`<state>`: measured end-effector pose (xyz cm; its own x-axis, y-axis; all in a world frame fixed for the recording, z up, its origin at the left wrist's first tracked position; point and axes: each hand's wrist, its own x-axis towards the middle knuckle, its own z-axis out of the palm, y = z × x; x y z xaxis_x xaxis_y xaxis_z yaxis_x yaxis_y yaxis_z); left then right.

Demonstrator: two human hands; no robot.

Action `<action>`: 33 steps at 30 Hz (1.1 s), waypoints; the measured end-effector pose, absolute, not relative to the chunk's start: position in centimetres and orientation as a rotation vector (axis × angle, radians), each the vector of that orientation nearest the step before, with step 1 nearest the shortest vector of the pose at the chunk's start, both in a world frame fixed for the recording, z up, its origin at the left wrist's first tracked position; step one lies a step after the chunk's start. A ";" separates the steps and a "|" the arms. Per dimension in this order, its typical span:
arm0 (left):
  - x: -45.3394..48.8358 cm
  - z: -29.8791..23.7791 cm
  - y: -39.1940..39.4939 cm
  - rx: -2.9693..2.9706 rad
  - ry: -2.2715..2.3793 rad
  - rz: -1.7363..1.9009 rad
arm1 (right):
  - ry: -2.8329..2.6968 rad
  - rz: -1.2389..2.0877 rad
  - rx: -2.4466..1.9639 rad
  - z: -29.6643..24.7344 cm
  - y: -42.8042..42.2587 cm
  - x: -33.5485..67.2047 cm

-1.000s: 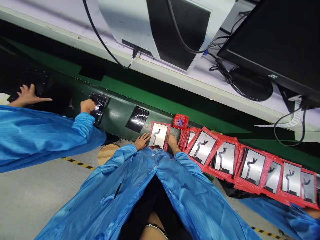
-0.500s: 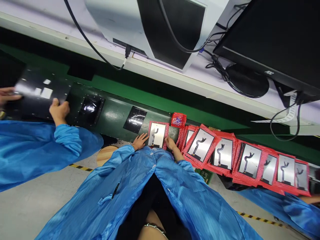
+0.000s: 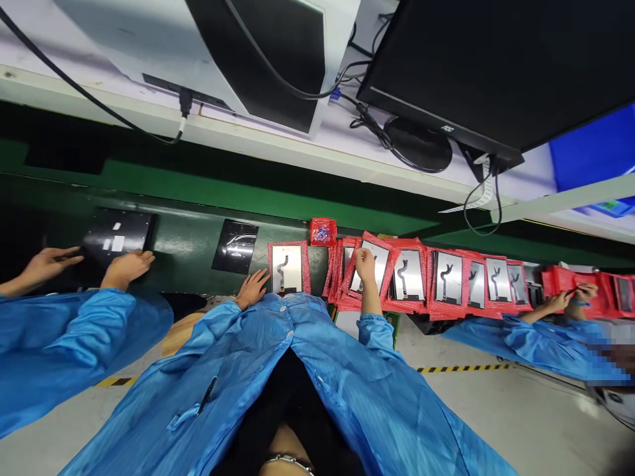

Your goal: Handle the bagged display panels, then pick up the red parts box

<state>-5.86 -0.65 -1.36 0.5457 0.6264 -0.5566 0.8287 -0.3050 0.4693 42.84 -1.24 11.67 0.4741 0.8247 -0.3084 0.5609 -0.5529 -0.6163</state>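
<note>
In front of my body lies a silvery screen panel (image 3: 292, 268) with a dark curved ribbon cable, on a red bubble-wrap sheet (image 3: 306, 271). Beside its left edge, my left hand (image 3: 253, 288) rests with fingers spread on the bench. My right hand (image 3: 366, 266) is above another wrapped screen panel (image 3: 381, 264) in the row to the right. Its fingers are curled together, and whatever they may hold is too small to make out. A red tray (image 3: 323, 233) of small bluish parts stands just behind the near panel.
More screen panels on red bubble wrap (image 3: 449, 277) run along the bench to the right. A thin black sheet (image 3: 236, 246) lies left of my left hand. A co-worker's hands (image 3: 127, 268) are at a black panel (image 3: 116, 231) farther left. A monitor (image 3: 496, 73) stands on the shelf above.
My right hand has left the near panel's right edge and moved right over the row of wrapped panels. My left hand stays beside the near panel. The view has swung right.
</note>
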 end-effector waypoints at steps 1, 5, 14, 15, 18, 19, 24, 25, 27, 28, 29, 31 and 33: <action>-5.8 -1.4 -0.6 2.042 1.171 -0.345 | -1.213 0.813 -2.306 11.5 0.3 42.5; -5.5 -1.6 -0.5 2.024 1.175 -0.318 | -1.528 0.872 -2.421 10.2 7.4 39.3; -7.2 -2.7 -1.8 1.942 1.322 -0.208 | -1.637 0.970 -2.744 8.5 16.9 37.3; -7.5 -2.7 -2.1 1.936 1.342 -0.199 | -1.630 0.964 -2.745 8.6 17.3 37.6; -8.0 -2.4 -2.7 1.916 1.378 -0.192 | -1.608 0.907 -2.756 9.0 17.6 38.6; -8.0 -2.3 -2.7 1.908 1.383 -0.198 | -1.595 0.871 -2.756 9.1 17.6 38.9; -7.7 -1.8 -2.5 1.892 1.397 -0.229 | -1.497 0.760 -2.656 9.2 15.7 38.7; -7.7 -1.8 -2.5 1.896 1.400 -0.235 | -1.489 0.757 -2.629 9.1 15.1 38.4; -7.6 -1.8 -2.4 1.907 1.411 -0.245 | -1.440 0.743 -2.611 8.8 14.2 37.7; -7.6 -1.7 -2.3 1.912 1.418 -0.247 | -1.395 0.739 -2.620 8.7 13.7 37.2; -7.6 -1.7 -2.2 1.914 1.427 -0.244 | -1.354 0.743 -2.626 8.6 13.4 36.8; -7.5 -1.5 -2.0 1.913 1.442 -0.219 | -1.327 0.776 -2.604 8.2 12.6 35.6; -7.2 -1.3 -1.7 1.879 1.461 -0.169 | -1.358 0.811 -2.556 7.6 11.2 33.9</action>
<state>-7.21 -1.69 -1.32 0.3438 0.7844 -0.5163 0.8815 -0.0801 0.4652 33.93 11.23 7.59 0.4487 0.8013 -0.3958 0.7285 -0.5845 -0.3572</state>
